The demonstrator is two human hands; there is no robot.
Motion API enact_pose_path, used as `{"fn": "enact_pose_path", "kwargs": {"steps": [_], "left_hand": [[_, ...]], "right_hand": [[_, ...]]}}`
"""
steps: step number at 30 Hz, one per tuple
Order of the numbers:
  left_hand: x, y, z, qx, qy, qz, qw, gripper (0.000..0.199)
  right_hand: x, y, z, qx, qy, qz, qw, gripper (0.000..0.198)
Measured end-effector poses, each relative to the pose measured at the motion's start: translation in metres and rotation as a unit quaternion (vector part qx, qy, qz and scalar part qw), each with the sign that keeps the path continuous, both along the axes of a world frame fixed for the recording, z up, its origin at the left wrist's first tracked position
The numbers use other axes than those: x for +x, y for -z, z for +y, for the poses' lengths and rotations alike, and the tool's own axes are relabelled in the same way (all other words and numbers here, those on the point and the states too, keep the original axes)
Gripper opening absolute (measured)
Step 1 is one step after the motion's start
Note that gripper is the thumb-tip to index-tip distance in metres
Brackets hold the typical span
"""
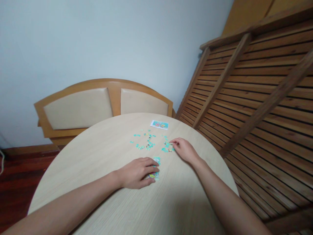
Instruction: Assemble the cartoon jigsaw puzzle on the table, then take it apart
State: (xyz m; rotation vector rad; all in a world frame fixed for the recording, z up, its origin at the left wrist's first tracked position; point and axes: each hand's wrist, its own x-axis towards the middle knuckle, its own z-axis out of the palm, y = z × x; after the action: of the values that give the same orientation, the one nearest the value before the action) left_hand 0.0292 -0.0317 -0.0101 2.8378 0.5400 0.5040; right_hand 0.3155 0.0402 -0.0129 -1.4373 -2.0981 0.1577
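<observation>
My left hand (140,171) lies with its fingers stretched and slightly apart over a joined section of jigsaw puzzle (157,160). Green and yellow parts of that section show around and between the fingers; the rest is covered. Farther off and to the right, my right hand (183,148) has its thumb and fingers pinched on a small puzzle piece (171,143), seen nearly edge-on. Just under and beside those fingertips is a cluster of loose turquoise puzzle pieces (165,149). More loose pieces (149,144) are scattered left of it.
Behind the pieces lies a small reference picture (159,124) with a turquoise scene. Everything rests on a round pale wooden table (97,150). Past its far edge is a padded wooden headboard (113,101) against the wall. A slatted wooden panel (234,91) leans along the right side.
</observation>
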Motion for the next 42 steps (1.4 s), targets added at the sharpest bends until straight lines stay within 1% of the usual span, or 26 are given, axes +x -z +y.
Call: {"fn": "enact_pose_path", "kwargs": {"steps": [3, 5, 9, 13, 17, 21, 27, 36, 42], "left_hand": [[0.000, -0.001, 0.000, 0.000, 0.001, -0.003, 1.000, 0.034], [-0.001, -0.002, 0.000, -0.001, 0.001, 0.000, 1.000, 0.035], [-0.001, -0.003, 0.000, -0.001, -0.001, 0.012, 1.000, 0.035], [-0.001, -0.001, 0.000, -0.001, 0.003, 0.005, 1.000, 0.035], [-0.001, 0.000, 0.001, -0.001, 0.002, 0.011, 1.000, 0.035], [-0.001, -0.001, 0.000, -0.002, 0.000, 0.015, 1.000, 0.035], [0.000, -0.001, 0.000, 0.000, 0.000, 0.010, 1.000, 0.035], [0.000, -0.001, 0.000, -0.001, 0.001, 0.004, 1.000, 0.034], [0.000, -0.002, -0.001, 0.001, -0.002, 0.013, 1.000, 0.034]], "right_hand": [[0.019, 0.006, 0.010, -0.010, 0.063, 0.002, 0.998, 0.023], [0.027, 0.012, 0.015, -0.018, 0.079, 0.003, 0.997, 0.024], [0.031, 0.022, 0.020, -0.031, 0.068, -0.008, 0.997, 0.026], [0.019, 0.025, 0.017, -0.024, 0.045, -0.035, 0.998, 0.030], [0.002, 0.024, 0.010, -0.032, 0.033, -0.061, 0.997, 0.033], [-0.007, 0.021, 0.006, -0.029, 0.023, -0.063, 0.997, 0.028], [-0.008, 0.018, 0.004, -0.012, 0.011, -0.059, 0.998, 0.017], [-0.006, 0.014, 0.003, -0.002, 0.004, -0.063, 0.998, 0.020], [-0.009, 0.006, -0.001, 0.013, 0.004, -0.058, 0.998, 0.020]]}}
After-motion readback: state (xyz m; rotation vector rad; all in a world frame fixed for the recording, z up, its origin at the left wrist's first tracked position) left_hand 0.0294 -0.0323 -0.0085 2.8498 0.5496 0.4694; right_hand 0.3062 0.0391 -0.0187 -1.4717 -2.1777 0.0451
